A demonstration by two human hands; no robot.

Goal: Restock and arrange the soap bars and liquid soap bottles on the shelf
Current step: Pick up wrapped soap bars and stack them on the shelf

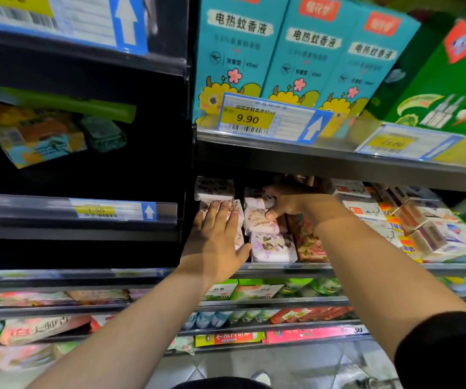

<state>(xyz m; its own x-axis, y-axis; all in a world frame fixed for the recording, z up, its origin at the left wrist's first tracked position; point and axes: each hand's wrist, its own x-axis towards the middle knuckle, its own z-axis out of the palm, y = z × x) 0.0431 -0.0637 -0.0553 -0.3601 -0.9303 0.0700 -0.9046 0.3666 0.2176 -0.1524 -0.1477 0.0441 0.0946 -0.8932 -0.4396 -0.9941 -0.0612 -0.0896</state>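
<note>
In the dark bay at the left, yellow packets (41, 141) are being kept above a rail carrying a 1.50 price label (97, 210). The flower-wrapped soap bars (271, 248) are being displayed in stacks at the left end of the middle shelf (366, 267). The left hand (217, 234) is being laid flat on the leftmost stack, fingers straight, nothing clasped. The right hand (288, 203) is being pushed deeper in, thumb against a bar. Its fingers are being hidden in shadow under the upper shelf (338, 161), so its grip cannot be told. Red flowered boxes (307, 245) are being crowded against the bars, with white boxed soaps (434, 234) further right. Above, teal boxes (243, 51) are being shown behind a 9.90 label (247, 119).
</note>
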